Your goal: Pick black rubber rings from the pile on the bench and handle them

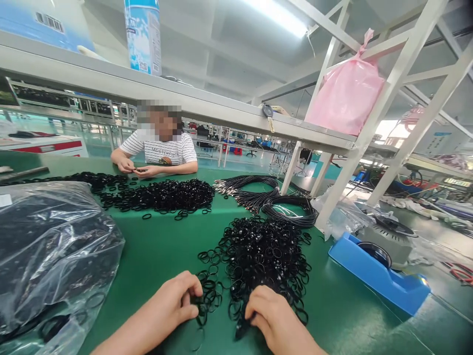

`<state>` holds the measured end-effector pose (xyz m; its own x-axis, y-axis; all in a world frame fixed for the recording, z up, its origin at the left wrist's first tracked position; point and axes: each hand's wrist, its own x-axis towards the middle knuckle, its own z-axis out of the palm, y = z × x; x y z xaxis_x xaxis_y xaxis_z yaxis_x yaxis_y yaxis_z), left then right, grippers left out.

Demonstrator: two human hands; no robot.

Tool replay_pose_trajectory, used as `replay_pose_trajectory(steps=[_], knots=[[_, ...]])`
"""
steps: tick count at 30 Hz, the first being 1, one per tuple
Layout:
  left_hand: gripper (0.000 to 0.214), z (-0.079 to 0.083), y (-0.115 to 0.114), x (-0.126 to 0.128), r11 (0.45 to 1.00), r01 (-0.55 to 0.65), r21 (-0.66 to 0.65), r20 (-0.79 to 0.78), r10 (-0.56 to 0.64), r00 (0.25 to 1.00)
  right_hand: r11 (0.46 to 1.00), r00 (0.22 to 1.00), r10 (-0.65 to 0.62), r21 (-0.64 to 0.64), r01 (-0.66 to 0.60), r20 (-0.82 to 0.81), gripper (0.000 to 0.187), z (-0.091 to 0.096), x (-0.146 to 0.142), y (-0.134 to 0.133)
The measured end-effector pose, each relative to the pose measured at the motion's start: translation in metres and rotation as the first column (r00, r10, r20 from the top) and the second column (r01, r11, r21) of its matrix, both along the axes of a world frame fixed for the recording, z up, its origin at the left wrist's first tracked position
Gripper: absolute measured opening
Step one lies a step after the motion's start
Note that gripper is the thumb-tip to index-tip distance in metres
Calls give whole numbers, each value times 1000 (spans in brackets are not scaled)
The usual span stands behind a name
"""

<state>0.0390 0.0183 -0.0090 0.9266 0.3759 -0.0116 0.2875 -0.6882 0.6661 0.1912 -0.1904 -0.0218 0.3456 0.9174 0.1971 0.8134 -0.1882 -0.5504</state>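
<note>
Black rings (263, 251) lie heaped on the green worktop (158, 251) in my view.
I see the right hand (271, 315) with its fingertips closed on rings at the heap's near edge; the left hand (175, 301) curls over a few loose rings just beside it, and I cannot tell whether it grips one. A clear plastic bag (55, 236) lies to the left, a blue tape dispenser (380, 281) to the right, coiled black cables (290, 217) behind.
</note>
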Motion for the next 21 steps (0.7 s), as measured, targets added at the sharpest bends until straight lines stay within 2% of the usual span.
replay_pose_trajectory(steps=[1,3,6,10,12,14,16,18,19,21], knots=[[11,0,-5,7,1000,-2,17,43,1,999,999,999,-12,41,10,47,31,0,2,12],[14,1,-11,17,1000,3,-14,117,-2,993,996,993,-36,79,27,110,30,2,8,34],[19,2,-4,20,993,-19,-114,228,45,973,995,988,-47,91,33,150,35,12,14,52],[21,0,22,9,963,-137,-234,258,197,946,996,976,-30,85,12,218,49,33,9,42],[23,-2,34,5,936,-180,-301,230,255,939,993,958,7,115,-42,286,39,36,1,34],[25,-4,42,2,914,-214,-344,222,300,928,969,940,66,203,-140,334,22,25,-10,36],[27,-7,46,1,895,-252,-368,216,346,913,921,930,102,320,-223,354,9,1,-23,49],[32,-11,49,-1,878,-292,-379,204,387,899,896,924,51,391,-211,380,10,-27,-35,69],[34,-14,50,-2,871,-307,-384,199,403,893,867,909,38,439,-236,415,10,-38,-40,79],[36,-18,51,-3,857,-328,-399,190,427,884,871,885,124,378,-314,449,16,-51,-50,97]])
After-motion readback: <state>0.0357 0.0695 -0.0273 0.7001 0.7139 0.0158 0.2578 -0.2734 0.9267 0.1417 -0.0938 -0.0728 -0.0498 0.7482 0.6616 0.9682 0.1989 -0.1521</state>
